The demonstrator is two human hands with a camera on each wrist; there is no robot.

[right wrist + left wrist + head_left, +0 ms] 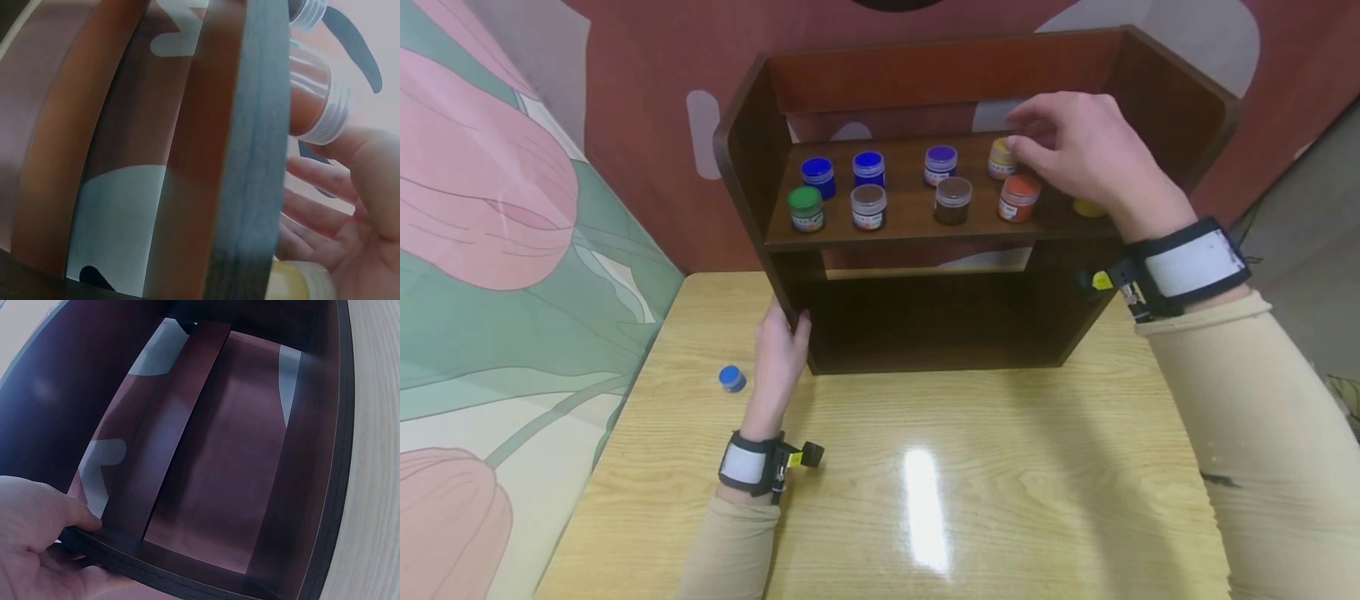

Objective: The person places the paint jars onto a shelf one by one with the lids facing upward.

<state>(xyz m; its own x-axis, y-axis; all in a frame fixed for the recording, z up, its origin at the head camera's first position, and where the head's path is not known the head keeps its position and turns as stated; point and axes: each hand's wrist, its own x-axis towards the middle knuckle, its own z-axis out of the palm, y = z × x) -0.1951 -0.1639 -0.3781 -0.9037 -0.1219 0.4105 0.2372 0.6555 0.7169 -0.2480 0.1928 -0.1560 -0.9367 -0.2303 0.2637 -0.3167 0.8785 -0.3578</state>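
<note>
A dark brown wooden shelf [940, 242] stands on the table, with jars of paint along its upper board. My left hand [781, 350] grips the edge of its left side panel, thumb inside and fingers outside, as the left wrist view also shows. Over the right part of the upper board is my right hand [1078, 150], thumb and index finger apart. Its thumb tip is beside the lid of a yellow paint jar [1002, 160] in the back row. An orange paint jar [1018, 198] stands in front of it. Another yellow jar [1088, 208] is partly hidden below the right wrist.
Blue jars [818, 177], a purple-lidded jar [940, 165], a green jar [807, 208], a grey-lidded jar [868, 207] and a dark brown jar [952, 200] share the board. One small blue jar [732, 378] lies on the table [1000, 483] left of the shelf. A patterned wall rises behind.
</note>
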